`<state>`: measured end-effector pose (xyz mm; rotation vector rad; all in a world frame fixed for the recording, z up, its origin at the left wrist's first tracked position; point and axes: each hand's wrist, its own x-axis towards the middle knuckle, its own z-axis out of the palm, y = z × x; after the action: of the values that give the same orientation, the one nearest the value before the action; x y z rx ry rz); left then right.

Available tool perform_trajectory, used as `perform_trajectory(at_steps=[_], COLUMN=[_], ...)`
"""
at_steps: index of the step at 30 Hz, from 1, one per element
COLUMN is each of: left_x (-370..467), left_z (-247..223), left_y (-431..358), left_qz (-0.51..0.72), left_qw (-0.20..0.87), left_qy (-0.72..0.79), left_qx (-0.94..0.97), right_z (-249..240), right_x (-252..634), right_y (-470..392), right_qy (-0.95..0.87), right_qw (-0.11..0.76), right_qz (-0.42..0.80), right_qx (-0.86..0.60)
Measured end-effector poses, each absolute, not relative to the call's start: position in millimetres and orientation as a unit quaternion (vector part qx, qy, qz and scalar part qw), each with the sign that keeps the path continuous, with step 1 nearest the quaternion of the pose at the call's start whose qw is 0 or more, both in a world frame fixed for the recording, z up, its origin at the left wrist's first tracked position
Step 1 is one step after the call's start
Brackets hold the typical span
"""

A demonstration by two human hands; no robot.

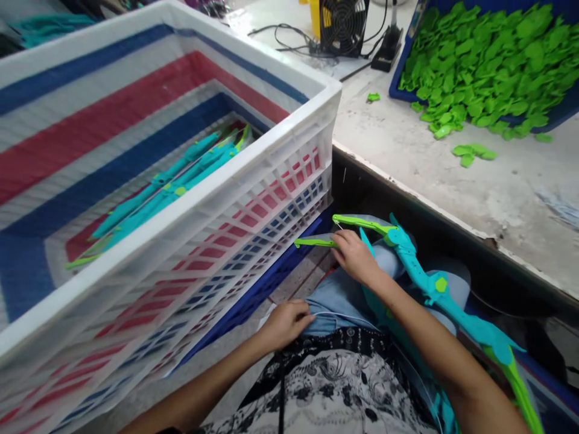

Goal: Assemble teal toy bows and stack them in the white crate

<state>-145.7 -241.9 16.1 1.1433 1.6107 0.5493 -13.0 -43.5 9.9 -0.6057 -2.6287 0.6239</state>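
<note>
A teal and green toy bow (418, 271) lies slantwise over my lap, its upper green limb tip near the crate. A second bow's green tip (314, 242) sticks out beside it, most of that bow hidden behind my right arm. My right hand (355, 256) is closed at these tips, with a short bit of white string showing between its fingers and the first tip. Low by my thigh, my left hand (287, 322) is pinched on a white string (339, 313) that runs right across my lap and under my right arm.
To the left stands a large white crate (294, 129) with a striped liner and several teal bows (181, 181) inside. On the white table (452, 199) are a blue bin (398, 84) full of green plastic pieces (493, 66), a few loose pieces (473, 152), a black fan (342, 27) and cables.
</note>
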Motion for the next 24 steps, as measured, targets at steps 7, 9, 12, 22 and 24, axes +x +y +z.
perform_trajectory(at_steps=[7,9,12,22,24], left_x=[-126,-113,-103,-146,-157], left_z=[50,55,56,83,87], left_y=[-201,-193,-189,-172,-161], left_qz=[0.554,0.564,0.544,0.642,0.663], left_qw=[0.761,0.771,0.764,0.576,0.510], left_qy=[0.335,0.296,0.346,0.502,0.543], left_qx=[0.041,0.013,0.024,0.059,0.077], right_z=[2,5,8,-1,1], right_x=[-50,-52,-47,-17,-16], right_y=[-51,-48,-41,-39,-39], right_qy=[-0.936,-0.925,-0.882,-0.546,-0.528], right_qw=[-0.031,-0.038,0.029,0.144,0.153], right_qz=[0.137,0.181,0.369,0.779,0.784], right_qx=[-0.324,-0.330,-0.292,-0.274,-0.286])
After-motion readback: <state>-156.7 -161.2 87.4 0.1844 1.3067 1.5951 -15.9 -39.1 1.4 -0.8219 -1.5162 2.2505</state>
